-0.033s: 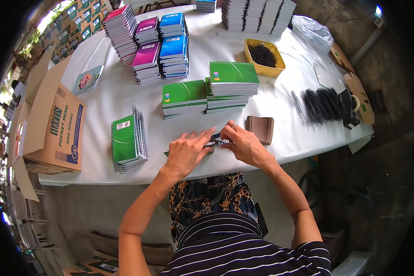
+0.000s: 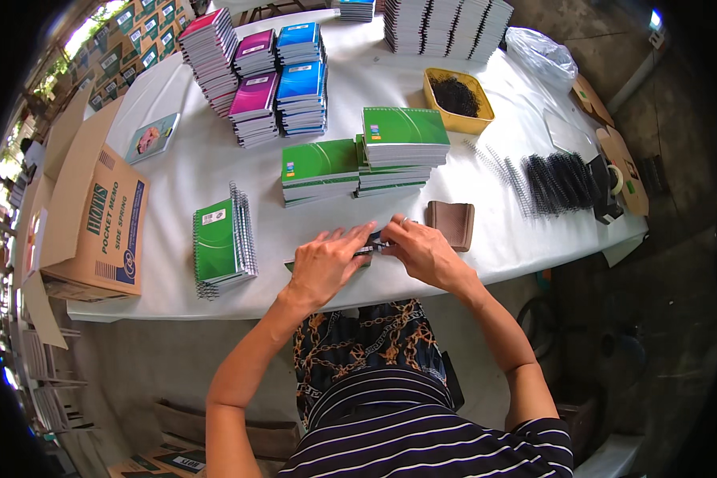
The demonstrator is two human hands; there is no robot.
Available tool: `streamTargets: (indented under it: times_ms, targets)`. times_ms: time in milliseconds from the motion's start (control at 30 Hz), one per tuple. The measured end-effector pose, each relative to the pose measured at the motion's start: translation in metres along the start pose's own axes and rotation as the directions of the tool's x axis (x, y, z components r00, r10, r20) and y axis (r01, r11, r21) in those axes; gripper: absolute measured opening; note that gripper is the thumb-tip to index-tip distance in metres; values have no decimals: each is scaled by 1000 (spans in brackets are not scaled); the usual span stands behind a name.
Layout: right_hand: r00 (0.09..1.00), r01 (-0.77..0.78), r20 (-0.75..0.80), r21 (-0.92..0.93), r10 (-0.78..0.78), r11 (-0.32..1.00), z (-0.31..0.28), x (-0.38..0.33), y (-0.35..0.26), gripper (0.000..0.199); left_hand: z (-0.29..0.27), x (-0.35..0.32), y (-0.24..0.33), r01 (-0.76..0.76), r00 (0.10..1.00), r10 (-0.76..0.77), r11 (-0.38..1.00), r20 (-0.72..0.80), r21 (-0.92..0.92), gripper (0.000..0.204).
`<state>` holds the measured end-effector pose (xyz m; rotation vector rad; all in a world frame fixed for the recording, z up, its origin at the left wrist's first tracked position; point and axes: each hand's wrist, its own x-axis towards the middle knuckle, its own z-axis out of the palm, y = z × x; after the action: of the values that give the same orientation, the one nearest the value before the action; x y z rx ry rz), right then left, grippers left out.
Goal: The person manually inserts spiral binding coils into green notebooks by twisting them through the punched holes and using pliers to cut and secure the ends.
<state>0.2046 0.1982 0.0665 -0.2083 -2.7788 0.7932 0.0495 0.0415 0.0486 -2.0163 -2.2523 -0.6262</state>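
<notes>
Near the front edge of the table, my left hand [image 2: 324, 256] lies flat over a small notebook [image 2: 366, 260], its fingers stretched toward the right. Most of that notebook is hidden under the hand; a green strip and a dark edge show. My right hand [image 2: 417, 247] is closed in a pinch at the notebook's right end. What its fingertips hold there is too small to make out. Just right of the fingers lies a brown padded block [image 2: 451, 225]. Beyond my hands stand stacks of green notebooks [image 2: 405, 127]. Spiral-bound green notebooks [image 2: 219, 239] are piled to the left.
A cardboard box [image 2: 95, 215] stands open at the left. Pink notebooks [image 2: 255, 88] and blue notebooks [image 2: 301, 80] are stacked at the back. A yellow tub [image 2: 486, 119] holds black pieces. Black wire coils [image 2: 558, 185] lie at the right, beside a tape dispenser [image 2: 605, 187].
My right hand has shifted slightly left, its fingertips still at the notebook's end. My left hand stays almost in place.
</notes>
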Motion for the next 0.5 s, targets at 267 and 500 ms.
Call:
streamTargets:
  times_ms: [267,500]
  targets:
    - [992,123,-4,-168,-126,978,0,1,1,23,-10,5,5,113,988,-98,985,118,-129,54]
    - [974,-82,210,-38,88,996,-10,6,-20,23,-17,12,1,62,954,-45,997,295,-49,44]
